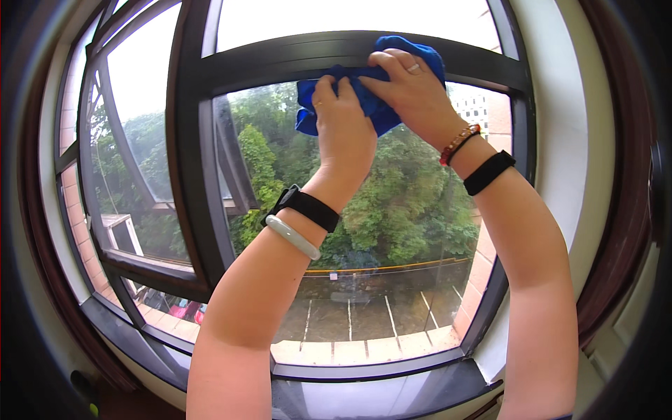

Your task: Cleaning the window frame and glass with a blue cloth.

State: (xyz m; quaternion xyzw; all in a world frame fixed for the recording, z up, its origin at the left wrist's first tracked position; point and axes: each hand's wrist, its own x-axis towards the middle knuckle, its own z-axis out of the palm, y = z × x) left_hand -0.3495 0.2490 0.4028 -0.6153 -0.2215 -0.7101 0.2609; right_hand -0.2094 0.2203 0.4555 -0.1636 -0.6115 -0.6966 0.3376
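Observation:
Both my arms reach up to a blue cloth (383, 117) bunched against the dark window frame bar (294, 59) and the top of the glass pane (392, 217) below it. My left hand (343, 129) grips the cloth's left part, its fingertips pressed into the folds near the bar's lower edge. Higher and to the right, my right hand (413, 87) has its fingers curled into the cloth, which covers part of the bar there. The fabric hides some of the fingertips of both hands.
On the left, a window sash (136, 140) stands tilted outward. A dark stone sill (392, 399) runs below the pane. At the right are the white wall reveal (560, 105) and dark brown trim (619, 231). Trees (420, 189) and a parking area show outside.

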